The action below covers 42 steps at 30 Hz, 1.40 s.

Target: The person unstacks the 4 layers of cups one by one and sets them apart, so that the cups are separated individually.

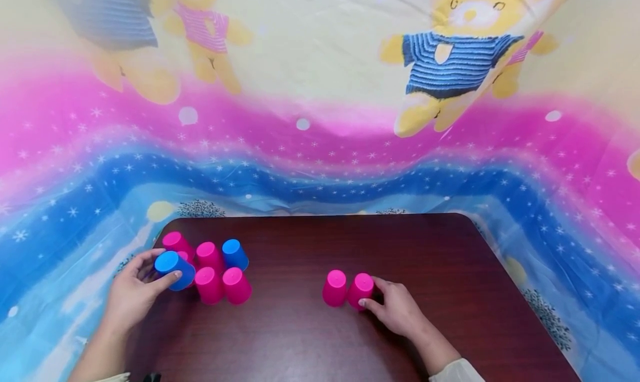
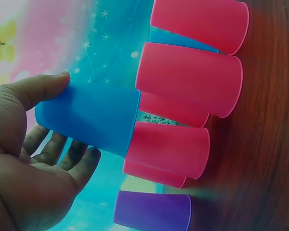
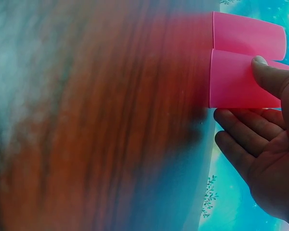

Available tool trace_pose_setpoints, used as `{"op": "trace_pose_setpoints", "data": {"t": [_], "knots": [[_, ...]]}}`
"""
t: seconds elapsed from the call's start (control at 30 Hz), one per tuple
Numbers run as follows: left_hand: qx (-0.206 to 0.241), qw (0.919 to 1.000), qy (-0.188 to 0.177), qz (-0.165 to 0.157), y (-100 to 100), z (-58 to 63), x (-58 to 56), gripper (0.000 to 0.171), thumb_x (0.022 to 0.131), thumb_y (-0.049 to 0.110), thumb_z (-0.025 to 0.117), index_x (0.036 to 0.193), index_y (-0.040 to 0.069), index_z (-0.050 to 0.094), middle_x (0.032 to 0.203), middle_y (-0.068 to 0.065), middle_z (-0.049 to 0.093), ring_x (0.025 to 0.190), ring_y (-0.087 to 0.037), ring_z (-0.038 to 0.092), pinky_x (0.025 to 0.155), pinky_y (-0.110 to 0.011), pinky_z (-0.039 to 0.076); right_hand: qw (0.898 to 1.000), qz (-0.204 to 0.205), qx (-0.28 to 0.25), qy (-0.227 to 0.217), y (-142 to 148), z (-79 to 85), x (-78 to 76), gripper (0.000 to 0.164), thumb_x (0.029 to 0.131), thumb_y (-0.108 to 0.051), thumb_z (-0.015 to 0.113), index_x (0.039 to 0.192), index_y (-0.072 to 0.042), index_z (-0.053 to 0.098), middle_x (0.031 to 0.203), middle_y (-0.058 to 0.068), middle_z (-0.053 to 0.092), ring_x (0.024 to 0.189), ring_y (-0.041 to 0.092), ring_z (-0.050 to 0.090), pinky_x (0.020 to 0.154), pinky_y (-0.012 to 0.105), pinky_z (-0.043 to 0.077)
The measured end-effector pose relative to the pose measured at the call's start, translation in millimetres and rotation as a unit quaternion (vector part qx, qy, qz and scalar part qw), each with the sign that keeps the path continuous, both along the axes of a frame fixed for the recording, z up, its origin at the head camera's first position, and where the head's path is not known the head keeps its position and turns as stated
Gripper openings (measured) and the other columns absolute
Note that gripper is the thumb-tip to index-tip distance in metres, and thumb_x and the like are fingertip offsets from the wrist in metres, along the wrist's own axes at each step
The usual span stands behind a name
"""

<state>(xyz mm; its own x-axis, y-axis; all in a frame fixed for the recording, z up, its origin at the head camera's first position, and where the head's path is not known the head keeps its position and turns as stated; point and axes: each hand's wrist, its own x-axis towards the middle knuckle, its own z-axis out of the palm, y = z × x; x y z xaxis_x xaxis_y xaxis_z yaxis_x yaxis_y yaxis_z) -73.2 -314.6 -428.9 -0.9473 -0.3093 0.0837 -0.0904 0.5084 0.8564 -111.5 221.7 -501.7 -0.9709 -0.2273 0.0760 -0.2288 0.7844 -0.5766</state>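
Note:
My left hand [image 1: 132, 287] grips an upside-down blue cup [image 1: 172, 270] between thumb and fingers. In the left wrist view this blue cup [image 2: 89, 118] is raised, its rim close to the tops of the pink cups [image 2: 168, 147]. Several upside-down pink cups [image 1: 209, 286] stand around it on the left of the table, partly hidden by it. On the right, two more pink cups stand side by side. My right hand [image 1: 397, 307] holds the outer pink cup [image 1: 361, 290], thumb on its near side; the inner pink cup [image 1: 335, 288] is free of the hand.
Another blue cup [image 1: 235, 254] stands behind the left group. A purple cup [image 2: 152, 210] shows at the bottom of the left wrist view. The dark brown table [image 1: 290, 337] ends at a patterned cloth [image 1: 310, 149] with printed bears.

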Motion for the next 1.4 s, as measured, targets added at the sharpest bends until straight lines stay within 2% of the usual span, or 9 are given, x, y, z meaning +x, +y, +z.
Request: {"op": "trace_pose_setpoints", "data": {"t": [0.1, 0.23, 0.33, 0.57, 0.73, 0.93, 1.03, 1.17, 1.4], "knots": [[0.000, 1.0000, -0.007, 0.001, 2.1, -0.6, 2.5, 0.075, 0.088, 0.039, 0.084, 0.145, 0.004, 0.050, 0.135, -0.012, 0.059, 0.109, 0.009, 0.053, 0.082, -0.004, 0.048, 1.000, 0.000, 0.000, 0.001, 0.4, -0.3, -0.6, 0.059, 0.088, -0.035, 0.085, 0.138, -0.010, 0.066, 0.125, 0.002, 0.073, 0.119, 0.020, 0.067, 0.101, 0.045, 0.054], [0.006, 0.9997, -0.026, 0.000, 4.1, -5.7, 4.8, 0.078, 0.088, 0.040, 0.084, 0.147, 0.004, 0.048, 0.141, -0.018, 0.056, 0.120, -0.014, 0.059, 0.081, -0.006, 0.049, 1.000, -0.001, 0.001, -0.001, 0.7, -0.4, -0.3, 0.058, 0.088, -0.035, 0.085, 0.137, -0.010, 0.066, 0.124, 0.002, 0.073, 0.119, 0.021, 0.068, 0.101, 0.045, 0.054], [0.012, 0.9990, -0.043, -0.003, 5.2, -13.4, 5.2, 0.080, 0.089, 0.042, 0.083, 0.149, 0.004, 0.047, 0.144, -0.020, 0.054, 0.126, -0.029, 0.056, 0.080, -0.005, 0.048, 1.000, -0.002, 0.001, -0.002, 0.6, -0.7, 0.1, 0.058, 0.088, -0.035, 0.085, 0.137, -0.010, 0.067, 0.124, 0.003, 0.073, 0.118, 0.021, 0.068, 0.100, 0.045, 0.055], [0.048, 0.9960, -0.075, -0.003, 7.8, -36.1, 7.6, 0.086, 0.087, 0.041, 0.084, 0.152, 0.004, 0.042, 0.149, -0.025, 0.049, 0.138, -0.046, 0.048, 0.079, -0.007, 0.049, 1.000, -0.004, 0.002, -0.005, 0.2, -0.9, -0.2, 0.058, 0.088, -0.034, 0.085, 0.138, -0.010, 0.066, 0.125, 0.003, 0.073, 0.119, 0.021, 0.068, 0.101, 0.045, 0.054], [0.053, 0.9934, -0.102, -0.001, 8.5, -47.8, 5.5, 0.089, 0.086, 0.041, 0.086, 0.153, 0.005, 0.041, 0.151, -0.026, 0.047, 0.140, -0.047, 0.046, 0.090, -0.024, 0.057, 1.000, -0.003, 0.003, -0.002, 0.5, -0.4, 0.2, 0.058, 0.087, -0.033, 0.085, 0.137, -0.010, 0.067, 0.124, 0.003, 0.073, 0.118, 0.021, 0.068, 0.100, 0.045, 0.055], [0.069, 0.9922, -0.104, 0.000, 7.9, -55.7, 4.9, 0.085, 0.088, 0.035, 0.085, 0.153, 0.004, 0.040, 0.151, -0.025, 0.047, 0.141, -0.045, 0.045, 0.082, -0.010, 0.052, 1.000, -0.002, 0.003, -0.003, 0.5, -0.5, 0.0, 0.059, 0.087, -0.034, 0.085, 0.138, -0.011, 0.066, 0.125, 0.002, 0.072, 0.119, 0.021, 0.068, 0.100, 0.045, 0.055], [0.069, 0.9920, -0.106, 0.002, 7.0, -58.8, 5.4, 0.085, 0.088, 0.034, 0.086, 0.153, 0.004, 0.040, 0.151, -0.027, 0.045, 0.140, -0.048, 0.045, 0.091, -0.025, 0.056, 1.000, -0.001, 0.004, -0.001, 0.8, -1.3, -0.4, 0.060, 0.087, -0.035, 0.085, 0.138, -0.010, 0.066, 0.126, 0.003, 0.072, 0.120, 0.022, 0.067, 0.101, 0.045, 0.054], [0.070, 0.9918, -0.107, 0.008, 6.4, -62.0, 5.5, 0.087, 0.088, 0.032, 0.086, 0.154, 0.003, 0.038, 0.153, -0.029, 0.043, 0.140, -0.052, 0.043, 0.102, -0.048, 0.045, 1.000, 0.000, 0.006, -0.003, 0.8, -1.0, -0.6, 0.060, 0.087, -0.035, 0.085, 0.139, -0.010, 0.066, 0.126, 0.003, 0.072, 0.120, 0.022, 0.067, 0.102, 0.045, 0.054], [0.073, 0.9906, -0.115, 0.012, 5.0, -65.0, 4.6, 0.090, 0.088, 0.033, 0.086, 0.156, 0.004, 0.035, 0.155, -0.031, 0.039, 0.141, -0.054, 0.041, 0.104, -0.055, 0.042, 1.000, -0.006, 0.006, -0.013, 0.6, -0.5, 0.8, 0.060, 0.087, -0.035, 0.085, 0.139, -0.011, 0.066, 0.128, 0.003, 0.072, 0.121, 0.021, 0.066, 0.102, 0.044, 0.054]]}}
